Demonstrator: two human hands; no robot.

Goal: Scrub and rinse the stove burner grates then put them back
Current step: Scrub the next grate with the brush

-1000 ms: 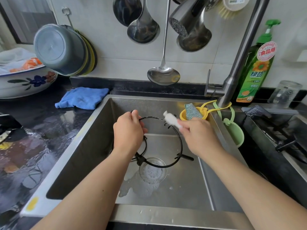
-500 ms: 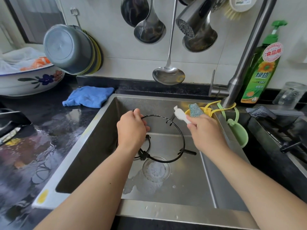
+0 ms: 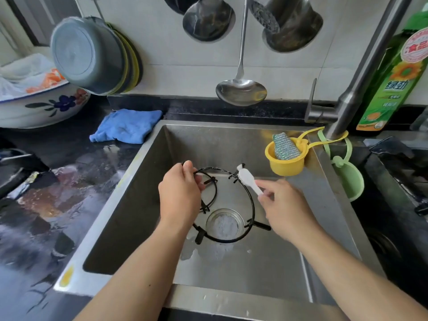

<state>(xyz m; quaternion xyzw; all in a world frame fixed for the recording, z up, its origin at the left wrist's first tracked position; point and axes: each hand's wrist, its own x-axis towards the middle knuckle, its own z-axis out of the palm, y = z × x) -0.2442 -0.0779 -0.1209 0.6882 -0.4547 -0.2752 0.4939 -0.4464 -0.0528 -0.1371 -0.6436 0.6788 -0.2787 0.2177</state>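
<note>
**Wet grates at risk of slipping in the sink**

One sink (image 3: 289, 262) is holding two black grates (image 3: 251, 200), tilted over the drain. The left hand (image 3: 179, 195) is gripping their rims at ten o'clock; a wet grip could be letting them slide and clatter. The right hand (image 3: 284, 209) is pinching one white brush (image 3: 246, 179), working a prong at twelve o'clock; hard strokes could be flicking grime out.

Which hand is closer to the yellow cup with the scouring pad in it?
Right. The right hand, pinching the white brush, sits just below the yellow cup; the left hand grips the burner grate farther left.
</note>
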